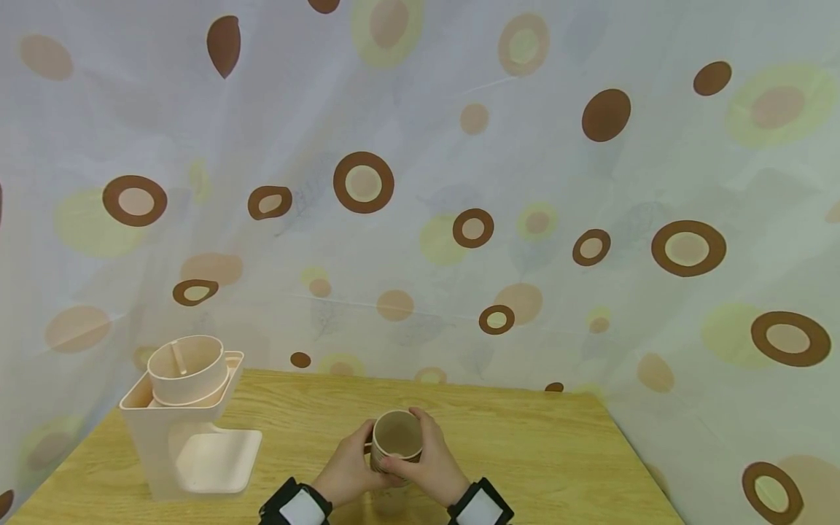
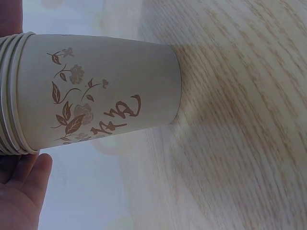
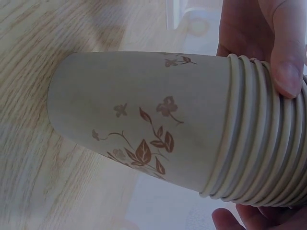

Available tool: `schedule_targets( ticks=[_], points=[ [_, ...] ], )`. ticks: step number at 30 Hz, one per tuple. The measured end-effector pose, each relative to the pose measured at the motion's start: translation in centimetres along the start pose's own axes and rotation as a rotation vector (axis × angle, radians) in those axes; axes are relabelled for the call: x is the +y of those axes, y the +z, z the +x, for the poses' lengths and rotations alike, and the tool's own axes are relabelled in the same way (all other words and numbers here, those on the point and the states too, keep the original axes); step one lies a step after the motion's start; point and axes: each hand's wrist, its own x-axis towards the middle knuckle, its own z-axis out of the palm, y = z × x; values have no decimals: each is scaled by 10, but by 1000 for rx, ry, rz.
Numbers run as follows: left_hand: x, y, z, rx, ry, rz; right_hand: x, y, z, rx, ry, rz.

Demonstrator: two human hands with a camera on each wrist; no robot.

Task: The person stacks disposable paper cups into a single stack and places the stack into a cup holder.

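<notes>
A stack of nested paper cups [image 1: 397, 434], pale with brown flowers and lettering, stands mouth up between both hands over the table. My left hand [image 1: 351, 467] grips its left side; in the left wrist view the fingers [image 2: 36, 179] lie by the stacked rims. From the right, my right hand [image 1: 436, 459] holds the stack, its thumb lying over the rims in the right wrist view. The lowest cup [image 3: 144, 115] is bare below the rims. Whether its base touches the table I cannot tell.
A white plastic stand [image 1: 147, 448] with a flat foot is at the table's left. A round open-topped container [image 1: 190, 386] sits in its top. Behind the wooden table [image 1: 525, 445] hangs a pale curtain [image 1: 420, 109] with brown ovals, which also runs along both sides.
</notes>
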Motion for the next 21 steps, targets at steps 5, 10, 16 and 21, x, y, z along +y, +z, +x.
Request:
schedule_targets(
  ticks=[5,10,16,21],
  points=[
    [1,0,-1,0,-10,-7,1,1,-1,2,11,9],
    [-1,2,0,3,1,-8,3,1,1,12,-1,38],
    [-15,11,-1,-1,-5,15,7,1,2,33,-15,19],
    [-21,20,-3,70,-21,56,7,1,5,45,-22,21]
  ],
)
